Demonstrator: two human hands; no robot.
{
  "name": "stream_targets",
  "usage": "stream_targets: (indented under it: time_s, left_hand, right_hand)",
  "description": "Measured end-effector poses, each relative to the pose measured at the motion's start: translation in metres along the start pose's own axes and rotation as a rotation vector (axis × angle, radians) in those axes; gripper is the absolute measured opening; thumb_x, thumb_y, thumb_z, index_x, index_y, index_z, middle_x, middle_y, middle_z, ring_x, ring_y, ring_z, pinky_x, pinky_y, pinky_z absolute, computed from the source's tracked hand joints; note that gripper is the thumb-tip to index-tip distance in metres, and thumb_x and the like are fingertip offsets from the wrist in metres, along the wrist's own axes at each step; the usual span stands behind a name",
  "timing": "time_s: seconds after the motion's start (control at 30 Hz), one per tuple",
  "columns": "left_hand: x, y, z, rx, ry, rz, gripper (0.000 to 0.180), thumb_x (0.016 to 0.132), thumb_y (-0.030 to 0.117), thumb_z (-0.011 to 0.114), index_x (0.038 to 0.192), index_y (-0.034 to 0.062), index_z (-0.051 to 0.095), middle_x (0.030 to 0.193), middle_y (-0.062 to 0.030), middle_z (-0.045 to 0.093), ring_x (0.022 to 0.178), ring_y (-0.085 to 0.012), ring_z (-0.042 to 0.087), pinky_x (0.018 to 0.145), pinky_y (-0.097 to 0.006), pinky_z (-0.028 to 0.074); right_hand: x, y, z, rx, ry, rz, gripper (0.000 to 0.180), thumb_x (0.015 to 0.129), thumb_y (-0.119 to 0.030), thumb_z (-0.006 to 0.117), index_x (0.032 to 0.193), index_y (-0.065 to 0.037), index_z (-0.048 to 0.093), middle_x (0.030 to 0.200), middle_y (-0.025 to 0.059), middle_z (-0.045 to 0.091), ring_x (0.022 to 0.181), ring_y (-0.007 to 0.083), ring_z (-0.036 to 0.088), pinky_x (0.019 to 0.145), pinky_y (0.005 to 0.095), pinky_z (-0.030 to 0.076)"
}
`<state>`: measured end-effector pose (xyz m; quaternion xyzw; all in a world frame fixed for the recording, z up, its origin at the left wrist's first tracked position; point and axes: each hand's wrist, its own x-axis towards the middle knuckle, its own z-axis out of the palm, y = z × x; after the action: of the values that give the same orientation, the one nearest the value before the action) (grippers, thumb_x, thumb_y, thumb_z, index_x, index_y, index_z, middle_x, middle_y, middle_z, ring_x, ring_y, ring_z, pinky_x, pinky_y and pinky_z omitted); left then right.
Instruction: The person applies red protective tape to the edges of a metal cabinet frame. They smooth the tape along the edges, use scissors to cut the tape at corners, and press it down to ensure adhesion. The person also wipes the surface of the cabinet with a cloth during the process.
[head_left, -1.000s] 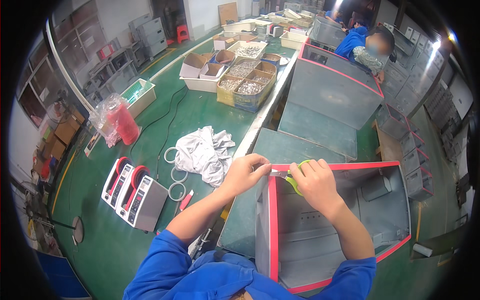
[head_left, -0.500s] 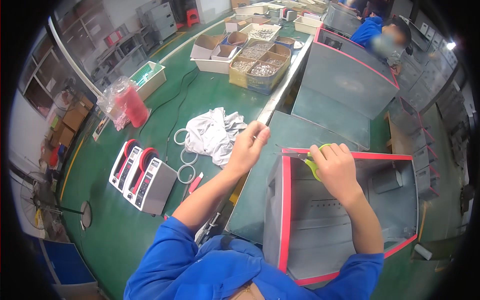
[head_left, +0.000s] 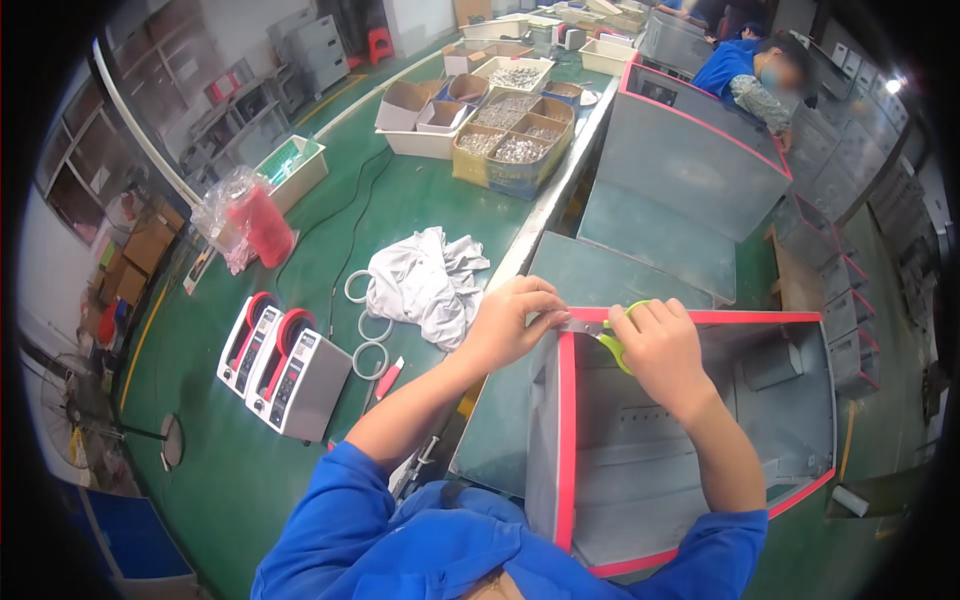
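Note:
My right hand (head_left: 662, 352) grips scissors (head_left: 613, 352) by their yellow-green handles. The metal blades point left, over the far left corner of an open grey metal box (head_left: 650, 500) edged with red strip (head_left: 566, 440). At the blade tips, my left hand (head_left: 515, 325) has its fingers pinched together. Whatever the pinch holds, if anything, is hidden by the fingers. A crumpled pale cloth (head_left: 425, 285) lies left of this hand, beside several grey rings (head_left: 370, 360) and a red-handled cutter (head_left: 390, 378).
Two tape dispensers (head_left: 300, 385) with red rolls stand on the green table, near a plastic-wrapped red roll (head_left: 262, 228). A divided carton of small metal parts (head_left: 520, 150) sits farther back. Beyond, a person in blue (head_left: 728, 68) leans over another red-edged grey box (head_left: 690, 150).
My left hand has come down and right to the scissors' tips. The blades, spread apart before, now look closed together. My right hand has shifted slightly left and down.

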<state>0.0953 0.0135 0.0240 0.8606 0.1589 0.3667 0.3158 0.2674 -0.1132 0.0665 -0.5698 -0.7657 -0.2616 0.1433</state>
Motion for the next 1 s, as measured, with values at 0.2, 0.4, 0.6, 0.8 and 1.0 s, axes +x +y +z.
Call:
stream_targets:
  time_s: [0.2,0.4,0.6,0.8,1.0]
  left_hand:
    - [0.002,0.009,0.001,0.15,-0.014,-0.034,0.003,0.074,0.007,0.061,0.074,0.0048,0.063,0.079,-0.0055,0.058,0.078,-0.0238,0.057,0.066,-0.033,0.046]
    - [0.003,0.004,-0.007,0.145,-0.098,0.09,0.006,0.072,0.007,0.058,0.075,0.0057,0.063,0.077,-0.006,0.058,0.078,-0.0246,0.056,0.066,-0.033,0.047]
    - [-0.001,0.01,-0.012,0.278,-0.185,0.174,0.014,0.068,0.0,0.058,0.081,0.0044,0.061,0.084,-0.0075,0.058,0.082,-0.0245,0.056,0.068,-0.033,0.047]
    - [-0.007,0.009,-0.006,0.364,-0.145,0.292,0.021,0.068,-0.002,0.053,0.088,0.0017,0.053,0.088,-0.0093,0.052,0.082,-0.0261,0.052,0.069,-0.034,0.047]
    - [-0.012,0.002,0.004,0.362,-0.099,0.268,0.026,0.065,-0.003,0.05,0.092,-0.0016,0.047,0.092,-0.0134,0.048,0.088,-0.0287,0.048,0.071,-0.034,0.044]
  right_hand:
    - [0.001,-0.003,0.002,-0.042,-0.004,-0.017,0.019,0.068,-0.014,0.061,0.084,-0.004,0.057,0.066,0.0044,0.053,0.065,0.0172,0.052,0.059,0.03,0.038]
    - [0.001,-0.004,0.0,-0.048,0.015,-0.023,0.018,0.068,-0.013,0.061,0.082,-0.005,0.056,0.064,0.0038,0.052,0.064,0.0168,0.052,0.058,0.0294,0.037]
    - [0.001,-0.005,-0.001,-0.035,0.019,-0.027,0.017,0.067,-0.013,0.061,0.082,-0.005,0.057,0.064,0.0038,0.052,0.063,0.0166,0.051,0.058,0.0294,0.036]
    - [0.001,-0.004,-0.003,-0.035,0.021,-0.03,0.016,0.068,-0.013,0.06,0.082,-0.005,0.057,0.063,0.0035,0.051,0.063,0.0165,0.051,0.057,0.0292,0.036]
    - [0.002,-0.006,-0.003,-0.032,0.014,-0.027,0.016,0.068,-0.012,0.059,0.081,-0.005,0.057,0.063,0.0036,0.051,0.062,0.0164,0.051,0.057,0.029,0.036]
